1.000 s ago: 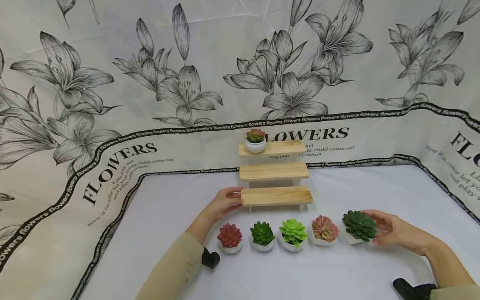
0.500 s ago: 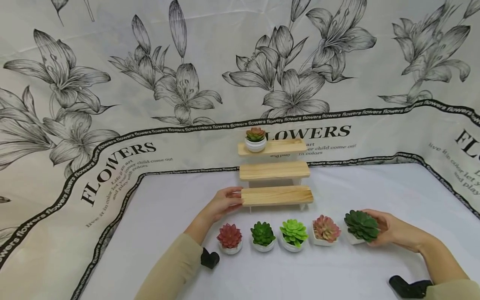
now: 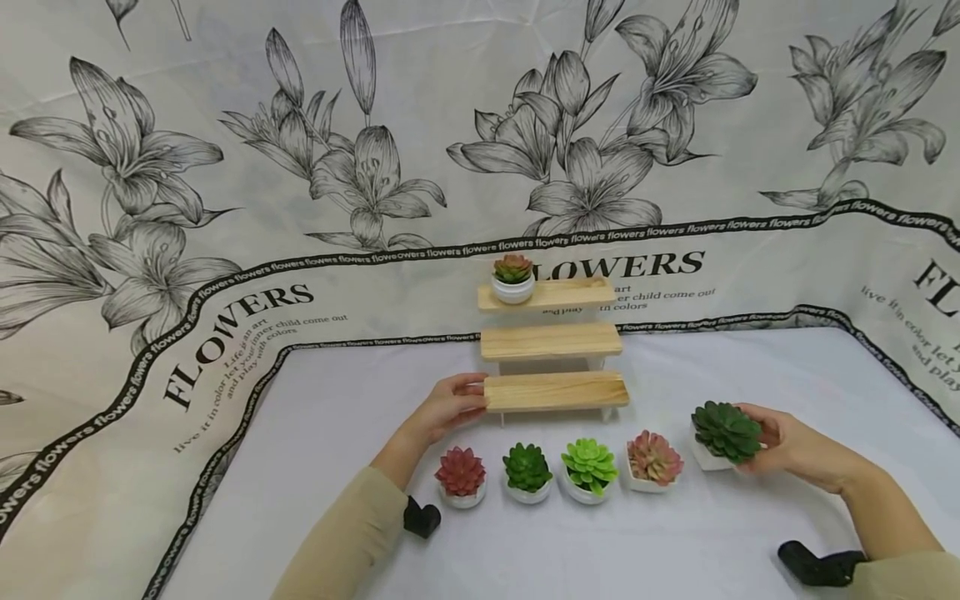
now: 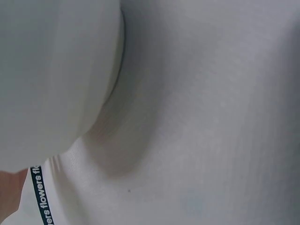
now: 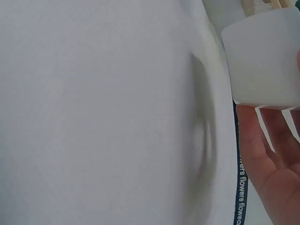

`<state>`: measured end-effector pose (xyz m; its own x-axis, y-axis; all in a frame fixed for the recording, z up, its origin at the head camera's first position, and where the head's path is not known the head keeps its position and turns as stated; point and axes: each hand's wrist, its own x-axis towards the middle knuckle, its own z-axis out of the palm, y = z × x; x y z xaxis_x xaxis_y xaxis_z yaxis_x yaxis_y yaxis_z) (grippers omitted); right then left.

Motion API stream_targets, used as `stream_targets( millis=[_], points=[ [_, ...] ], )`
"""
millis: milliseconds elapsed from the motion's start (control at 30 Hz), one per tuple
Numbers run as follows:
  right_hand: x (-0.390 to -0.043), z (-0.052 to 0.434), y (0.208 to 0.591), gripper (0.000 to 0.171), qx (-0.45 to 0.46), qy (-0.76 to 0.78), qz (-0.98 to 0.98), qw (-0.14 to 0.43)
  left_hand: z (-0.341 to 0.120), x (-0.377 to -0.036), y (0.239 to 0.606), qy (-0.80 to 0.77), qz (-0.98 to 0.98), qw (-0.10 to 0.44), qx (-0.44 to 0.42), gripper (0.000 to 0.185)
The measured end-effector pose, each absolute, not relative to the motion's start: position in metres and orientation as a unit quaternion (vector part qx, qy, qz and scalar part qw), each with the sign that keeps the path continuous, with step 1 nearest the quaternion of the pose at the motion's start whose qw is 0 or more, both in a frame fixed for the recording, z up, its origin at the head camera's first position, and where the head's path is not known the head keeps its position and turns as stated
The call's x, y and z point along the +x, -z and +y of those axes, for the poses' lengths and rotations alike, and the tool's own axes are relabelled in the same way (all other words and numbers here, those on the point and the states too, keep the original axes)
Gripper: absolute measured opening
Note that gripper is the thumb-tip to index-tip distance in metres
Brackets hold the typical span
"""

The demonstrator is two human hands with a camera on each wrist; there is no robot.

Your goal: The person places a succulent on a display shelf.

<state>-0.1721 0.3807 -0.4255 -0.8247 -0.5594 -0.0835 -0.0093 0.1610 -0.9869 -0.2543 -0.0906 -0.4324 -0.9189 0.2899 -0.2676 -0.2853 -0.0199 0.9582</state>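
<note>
My right hand (image 3: 780,446) grips a dark green succulent (image 3: 724,431) in a square white pot (image 5: 262,58), raised slightly off the white tabletop at the right end of a row. The row holds a pink succulent (image 3: 653,457), a light green one (image 3: 588,465), a dark green one (image 3: 526,467) and a red one (image 3: 460,472), each in a white pot. My left hand (image 3: 450,402) rests with straight fingers on the left end of the bottom step of a three-step wooden stand (image 3: 553,390). A reddish-green succulent (image 3: 512,277) stands on the top step's left end.
A lily-printed cloth with "FLOWERS" lettering (image 3: 240,310) covers the back wall and frames the white tabletop (image 3: 337,417). Black wrist-camera mounts show at both sleeves (image 3: 422,517). The middle step (image 3: 551,341) is bare. The left wrist view shows only white cloth and its black printed border (image 4: 44,197).
My right hand closed round the dark green succulent's pot and lifted it up and slightly back off the table. The left hand stayed on the bottom step.
</note>
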Motion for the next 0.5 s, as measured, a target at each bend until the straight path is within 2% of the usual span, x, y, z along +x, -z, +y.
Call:
stream_targets(
  millis=[167,500],
  points=[
    [-0.177,0.380,0.417,0.069,-0.196,0.618,0.739,0.181,-0.090,-0.256,0.433,-0.714,0.672,0.195,0.007,0.047],
    [-0.191,0.373,0.392,0.064,-0.162,0.594,0.777,0.133,-0.093,-0.253,0.431,-0.715,0.669,0.201,0.014,0.045]
  ],
)
